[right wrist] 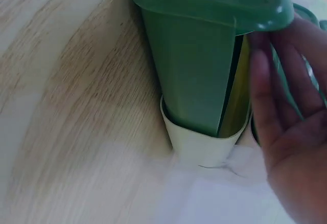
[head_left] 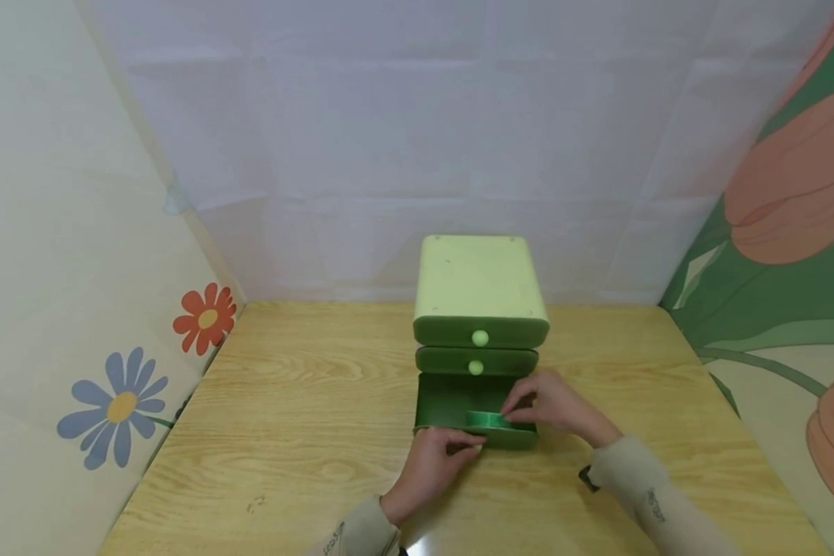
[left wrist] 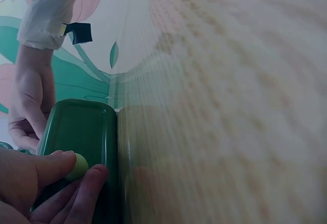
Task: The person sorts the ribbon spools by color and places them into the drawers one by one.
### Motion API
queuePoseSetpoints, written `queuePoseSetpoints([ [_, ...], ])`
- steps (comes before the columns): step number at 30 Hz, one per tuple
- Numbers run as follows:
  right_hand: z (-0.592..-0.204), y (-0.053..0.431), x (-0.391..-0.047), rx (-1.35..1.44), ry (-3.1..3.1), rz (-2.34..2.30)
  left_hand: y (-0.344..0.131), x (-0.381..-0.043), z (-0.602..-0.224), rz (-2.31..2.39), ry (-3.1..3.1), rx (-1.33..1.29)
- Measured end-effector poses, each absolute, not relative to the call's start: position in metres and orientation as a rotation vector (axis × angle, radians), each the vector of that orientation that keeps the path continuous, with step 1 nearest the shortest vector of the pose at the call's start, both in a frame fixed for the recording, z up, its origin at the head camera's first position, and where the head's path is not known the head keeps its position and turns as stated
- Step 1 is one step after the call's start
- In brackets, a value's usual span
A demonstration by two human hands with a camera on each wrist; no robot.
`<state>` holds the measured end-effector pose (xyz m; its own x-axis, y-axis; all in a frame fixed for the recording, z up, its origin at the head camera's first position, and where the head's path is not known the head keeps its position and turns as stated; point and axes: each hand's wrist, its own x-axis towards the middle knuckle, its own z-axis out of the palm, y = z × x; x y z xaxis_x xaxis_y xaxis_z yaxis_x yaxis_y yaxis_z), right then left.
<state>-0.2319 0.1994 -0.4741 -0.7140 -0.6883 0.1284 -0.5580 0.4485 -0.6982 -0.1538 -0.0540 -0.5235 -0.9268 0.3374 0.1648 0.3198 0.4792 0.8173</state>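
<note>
A small chest of drawers (head_left: 479,278), pale green on top with dark green fronts, stands on the table with its bottom drawer (head_left: 441,405) pulled out. My left hand (head_left: 431,467) is at that drawer's front. In the left wrist view, thumb and fingers pinch its pale green round knob (left wrist: 78,166). Inside the drawer, towards the right, is a shiny green band-like thing (head_left: 485,419) that looks like a roll of tape. My right hand (head_left: 552,405) reaches over the drawer's right side and pinches the roll's right end. In the right wrist view the drawer wall (right wrist: 189,70) hides the roll.
The top drawer (head_left: 445,332) is closed, and the middle drawer (head_left: 445,361) above the open one looks nearly closed. Wood-grain table (head_left: 306,432) surrounds the chest. A white cloth wall (head_left: 389,154) stands behind, with flower-painted panels (head_left: 778,193) at the sides.
</note>
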Motion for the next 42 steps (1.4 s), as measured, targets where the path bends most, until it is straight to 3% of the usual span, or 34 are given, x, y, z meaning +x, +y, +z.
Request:
queuePoseSetpoints([
  [7, -0.475, 0.193, -0.231, -1.204, 2.537, -1.129, -0.054, -0.154, -0.524, 1.484, 2.680, 0.601],
  [15, -0.477, 0.180, -0.227, -1.632, 2.776, -0.731, -0.054, -0.155, -0.527, 1.498, 2.656, 0.596],
  [34, -0.466, 0.188, -0.221, -1.257, 2.699, -0.991, -0.053, -0.153, -0.529, 1.506, 2.695, 0.627],
  [42, -0.434, 0.192, -0.216, -1.369, 2.777, -1.166, -0.054, -0.154, -0.530, 1.501, 2.705, 0.637],
])
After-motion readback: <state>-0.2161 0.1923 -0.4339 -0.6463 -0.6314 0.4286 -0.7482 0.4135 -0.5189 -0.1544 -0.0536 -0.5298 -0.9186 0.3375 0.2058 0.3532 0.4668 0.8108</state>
